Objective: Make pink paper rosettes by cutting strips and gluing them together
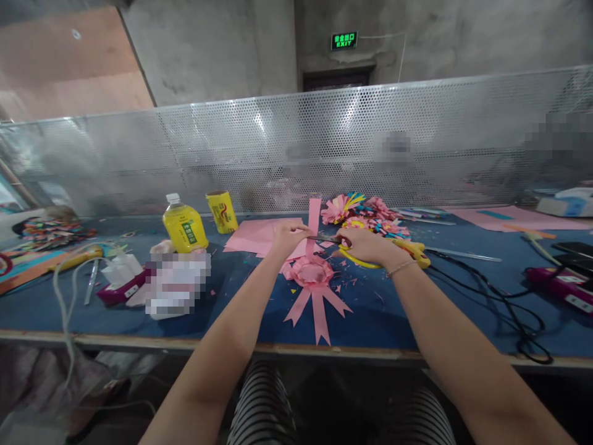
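My left hand pinches an upright pink paper strip near its middle. My right hand is closed around scissors, whose dark blades reach left to the strip at my left fingertips. A yellow loop, seemingly the scissors' handle, shows below my right hand. Just under the strip lies a pink paper rosette with a ruffled edge and three notched tails spread toward me. Pink paper sheets lie behind my left hand. Small pink scraps are scattered around the rosette.
A yellow-liquid bottle and a yellow can stand at left, behind a blurred white package. Colourful paper flowers are piled behind my right hand. Black cables cross the right side. A perforated metal panel borders the back.
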Available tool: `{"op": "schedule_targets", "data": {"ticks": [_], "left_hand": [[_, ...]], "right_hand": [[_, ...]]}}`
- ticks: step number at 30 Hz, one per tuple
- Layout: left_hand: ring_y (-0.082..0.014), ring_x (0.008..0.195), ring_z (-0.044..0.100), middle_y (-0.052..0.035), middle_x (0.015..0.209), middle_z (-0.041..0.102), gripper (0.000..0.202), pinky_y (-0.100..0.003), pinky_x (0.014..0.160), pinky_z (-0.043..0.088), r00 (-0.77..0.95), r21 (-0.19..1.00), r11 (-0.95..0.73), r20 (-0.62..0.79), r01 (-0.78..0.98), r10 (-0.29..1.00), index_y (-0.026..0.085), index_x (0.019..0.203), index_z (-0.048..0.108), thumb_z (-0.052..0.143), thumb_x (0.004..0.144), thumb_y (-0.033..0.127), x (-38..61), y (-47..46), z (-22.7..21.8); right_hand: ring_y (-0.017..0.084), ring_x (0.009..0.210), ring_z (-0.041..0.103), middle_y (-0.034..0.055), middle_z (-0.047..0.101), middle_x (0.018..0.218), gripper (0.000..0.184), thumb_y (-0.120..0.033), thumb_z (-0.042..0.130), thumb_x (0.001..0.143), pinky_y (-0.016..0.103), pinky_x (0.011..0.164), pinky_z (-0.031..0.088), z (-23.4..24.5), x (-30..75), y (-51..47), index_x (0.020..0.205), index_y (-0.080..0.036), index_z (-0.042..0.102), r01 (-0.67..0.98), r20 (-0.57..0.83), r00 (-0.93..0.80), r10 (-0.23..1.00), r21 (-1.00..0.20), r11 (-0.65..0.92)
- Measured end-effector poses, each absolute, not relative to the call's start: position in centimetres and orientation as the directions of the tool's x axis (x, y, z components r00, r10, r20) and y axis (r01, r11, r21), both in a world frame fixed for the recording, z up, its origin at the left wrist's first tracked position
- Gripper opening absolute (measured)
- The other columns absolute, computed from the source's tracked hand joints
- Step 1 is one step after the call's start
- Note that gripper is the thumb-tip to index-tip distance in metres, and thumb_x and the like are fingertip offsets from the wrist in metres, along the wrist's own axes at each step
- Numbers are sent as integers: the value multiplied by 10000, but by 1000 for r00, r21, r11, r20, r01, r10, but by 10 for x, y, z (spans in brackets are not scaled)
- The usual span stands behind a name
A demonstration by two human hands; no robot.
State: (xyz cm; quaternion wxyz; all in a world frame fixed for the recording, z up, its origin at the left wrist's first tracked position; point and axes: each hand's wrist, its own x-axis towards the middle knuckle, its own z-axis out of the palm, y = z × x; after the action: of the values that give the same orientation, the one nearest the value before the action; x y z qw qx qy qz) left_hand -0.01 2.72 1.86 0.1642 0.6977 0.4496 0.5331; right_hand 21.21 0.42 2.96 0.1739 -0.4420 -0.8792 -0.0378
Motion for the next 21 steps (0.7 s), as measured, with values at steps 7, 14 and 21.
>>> {"op": "schedule_targets", "data": {"ticks": [7, 14, 21], "left_hand": [[-130, 752, 550, -4, 720, 646, 42, -267, 718, 410, 43, 690, -583, 629, 428, 776, 198, 609, 656, 625, 620, 173, 0, 27, 19], [-158, 892, 540, -6, 815, 630, 38, -320, 841, 384, 22, 635, -567, 656, 524, 754, 222, 621, 664, 648, 612, 189, 0, 22, 22], [-171, 948, 521, -12, 888, 608, 50, -350, 875, 356, 41, 567, -530, 658, 630, 752, 231, 642, 670, 643, 625, 193, 3, 14, 28]], "right_hand": [[172, 751, 542, 56, 608, 828, 340, -499, 491, 730, 236, 592, 344, 30, 212, 7, 862, -189, 536, 794, 347, -560, 753, -37, 607], [186, 777, 560, 55, 624, 851, 341, -499, 485, 738, 248, 610, 356, 30, 214, 8, 901, -206, 548, 815, 351, -542, 764, -1, 579], [192, 788, 565, 57, 632, 858, 344, -497, 487, 735, 256, 624, 362, 31, 213, 7, 910, -210, 558, 815, 356, -545, 759, 10, 580]]}}
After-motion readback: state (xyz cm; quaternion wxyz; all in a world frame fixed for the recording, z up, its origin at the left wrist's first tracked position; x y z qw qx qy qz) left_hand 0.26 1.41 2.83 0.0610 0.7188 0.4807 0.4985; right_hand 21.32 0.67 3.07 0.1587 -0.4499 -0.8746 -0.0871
